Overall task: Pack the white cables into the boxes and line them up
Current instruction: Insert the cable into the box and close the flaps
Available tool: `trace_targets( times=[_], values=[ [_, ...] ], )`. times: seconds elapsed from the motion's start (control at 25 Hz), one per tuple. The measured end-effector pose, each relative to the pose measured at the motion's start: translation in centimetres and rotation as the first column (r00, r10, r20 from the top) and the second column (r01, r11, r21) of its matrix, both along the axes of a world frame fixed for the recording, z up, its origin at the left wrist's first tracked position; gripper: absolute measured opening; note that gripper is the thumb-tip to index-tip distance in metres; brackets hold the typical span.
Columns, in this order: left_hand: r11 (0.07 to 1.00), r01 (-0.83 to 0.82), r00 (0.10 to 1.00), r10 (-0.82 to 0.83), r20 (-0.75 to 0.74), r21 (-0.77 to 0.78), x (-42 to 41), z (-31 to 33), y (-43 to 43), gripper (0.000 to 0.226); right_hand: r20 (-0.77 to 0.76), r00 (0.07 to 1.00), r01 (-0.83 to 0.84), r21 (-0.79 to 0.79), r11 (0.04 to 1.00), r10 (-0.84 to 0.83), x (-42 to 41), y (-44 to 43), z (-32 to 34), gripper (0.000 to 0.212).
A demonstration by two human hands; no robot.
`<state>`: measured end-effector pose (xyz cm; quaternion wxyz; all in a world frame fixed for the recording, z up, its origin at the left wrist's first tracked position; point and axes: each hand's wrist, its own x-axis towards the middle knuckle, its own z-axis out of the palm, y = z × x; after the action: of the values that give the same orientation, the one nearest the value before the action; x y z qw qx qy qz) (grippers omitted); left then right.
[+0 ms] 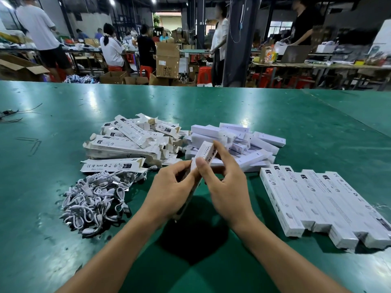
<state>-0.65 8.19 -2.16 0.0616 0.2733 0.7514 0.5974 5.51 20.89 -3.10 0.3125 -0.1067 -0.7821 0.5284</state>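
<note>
Above the green table, both hands hold one long white box tilted on end: the left hand grips its lower part, and the right hand pinches its upper part. White cables lie heaped to the left, near open empty boxes. A row of boxes lies side by side at right.

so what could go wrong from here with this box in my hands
1. The box sits tilted between the left hand and right hand; if an end is unsealed, which I cannot tell, the contents might slide out.
2. The row of packed boxes is already staggered at its near ends; adding this one carelessly could worsen that.
3. The cable pile looks tangled, so pulling one may drag others.
</note>
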Motion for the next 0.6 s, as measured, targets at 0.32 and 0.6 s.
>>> trace_targets(
  times=[0.32,0.6],
  values=[
    [0.946,0.189,0.981,-0.194,0.009,-0.262,0.8,-1.0,0.9,0.024,0.400,0.889,0.119,0.270,0.955,-0.224,0.4,1.9,0.5,0.055],
    [0.964,-0.096,0.982,0.050,-0.184,-0.247,0.2,-1.4,0.6,0.016,0.395,0.895,-0.149,0.704,0.695,-0.209,0.7,0.1,1.1,0.027]
  ],
)
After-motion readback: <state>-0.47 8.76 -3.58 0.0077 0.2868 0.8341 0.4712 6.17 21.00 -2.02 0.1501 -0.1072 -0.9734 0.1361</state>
